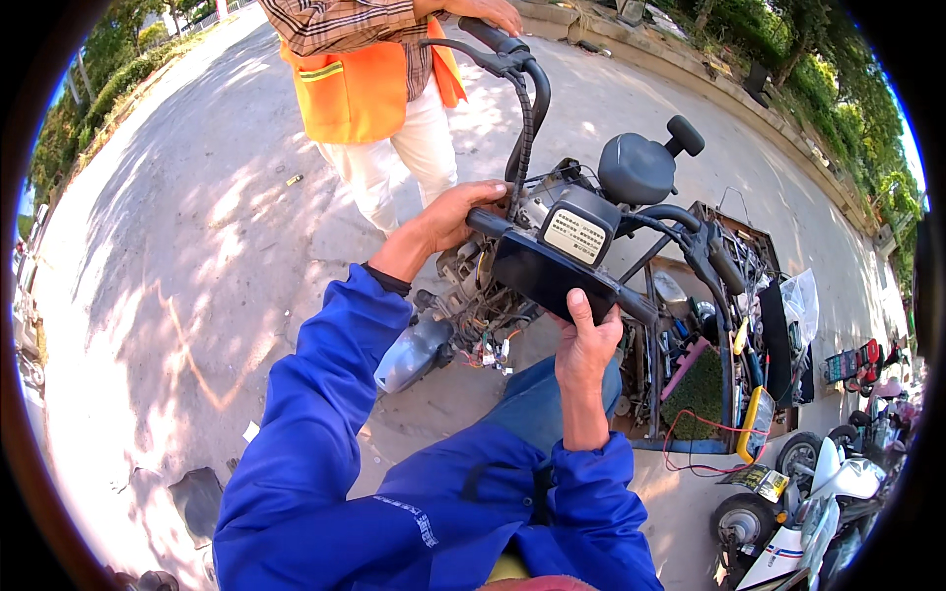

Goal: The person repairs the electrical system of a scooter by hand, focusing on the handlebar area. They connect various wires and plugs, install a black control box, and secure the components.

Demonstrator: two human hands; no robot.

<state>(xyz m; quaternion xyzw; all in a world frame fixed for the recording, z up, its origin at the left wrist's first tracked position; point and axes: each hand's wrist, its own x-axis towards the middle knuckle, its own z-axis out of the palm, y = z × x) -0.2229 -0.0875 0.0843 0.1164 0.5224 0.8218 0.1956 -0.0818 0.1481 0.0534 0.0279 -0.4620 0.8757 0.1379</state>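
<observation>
Between fingers: black panel (540, 274), right hand (585, 350) clamped on its edge, left hand (451, 215) at opposite end, grip unclear; loose wires (490, 351) left of right fingertips might snag if it tilts.

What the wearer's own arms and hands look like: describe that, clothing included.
The left sleeve and right sleeve are bright blue, loose and creased. A black band or inner cuff shows at the left sleeve's end, none at the right's. The left hand and right hand are ungloved.
</observation>
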